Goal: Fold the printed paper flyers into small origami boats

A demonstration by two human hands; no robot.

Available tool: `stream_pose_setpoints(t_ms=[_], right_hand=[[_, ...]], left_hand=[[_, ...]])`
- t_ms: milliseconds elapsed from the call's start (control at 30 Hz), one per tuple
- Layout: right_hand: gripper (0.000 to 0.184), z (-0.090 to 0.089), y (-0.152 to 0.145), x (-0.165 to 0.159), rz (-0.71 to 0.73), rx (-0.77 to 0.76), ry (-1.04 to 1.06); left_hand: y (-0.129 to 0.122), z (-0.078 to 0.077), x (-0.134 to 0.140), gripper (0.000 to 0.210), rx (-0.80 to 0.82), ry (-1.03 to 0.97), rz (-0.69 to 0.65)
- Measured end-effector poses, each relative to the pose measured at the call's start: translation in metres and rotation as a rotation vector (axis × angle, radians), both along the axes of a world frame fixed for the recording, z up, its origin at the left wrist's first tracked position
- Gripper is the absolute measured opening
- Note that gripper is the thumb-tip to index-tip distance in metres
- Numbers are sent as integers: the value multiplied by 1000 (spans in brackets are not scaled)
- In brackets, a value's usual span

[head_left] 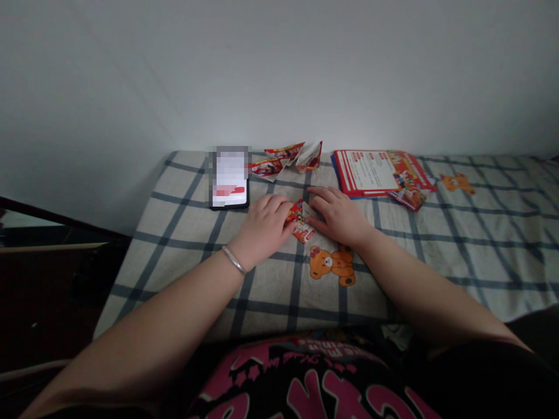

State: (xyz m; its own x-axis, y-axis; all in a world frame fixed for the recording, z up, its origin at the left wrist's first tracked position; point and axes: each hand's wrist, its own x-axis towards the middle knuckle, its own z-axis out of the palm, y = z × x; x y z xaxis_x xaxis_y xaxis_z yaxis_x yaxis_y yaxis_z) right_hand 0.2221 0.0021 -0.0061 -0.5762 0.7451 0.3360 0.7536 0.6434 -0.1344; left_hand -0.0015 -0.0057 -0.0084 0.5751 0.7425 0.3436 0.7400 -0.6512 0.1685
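Observation:
A small folded paper, printed red and colourful with a pale part, lies on the checked cloth between my two hands. My left hand, a silver bangle at its wrist, grips the paper's left edge with its fingers closed. On the other side, my right hand has its thumb and curled fingers on the pale right part, partly hiding it. Just beyond them stand folded red-and-white paper pieces. Left of these, a phone lies with its screen lit and blurred out.
A stack of printed red-and-white cards lies at the back right, with a small dark-red printed piece at its front corner. The checked cloth bears printed bears. A pale wall rises behind its far edge.

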Motion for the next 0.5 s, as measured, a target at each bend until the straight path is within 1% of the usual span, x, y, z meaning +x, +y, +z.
stream_pose_setpoints(t_ms=[167,267,400,500], right_hand=[[19,-3,2,0,49,-85,117],[16,-5,2,1,85,-129,175],[14,-5,3,1,129,-149,272],[10,-4,3,0,150,-164,309]], left_hand=[[8,-3,-2,16,-51,-120,-57],[9,-3,-1,13,-62,-153,-85],[7,-4,0,14,-99,-216,-93],[6,-4,1,26,-147,-298,-59]])
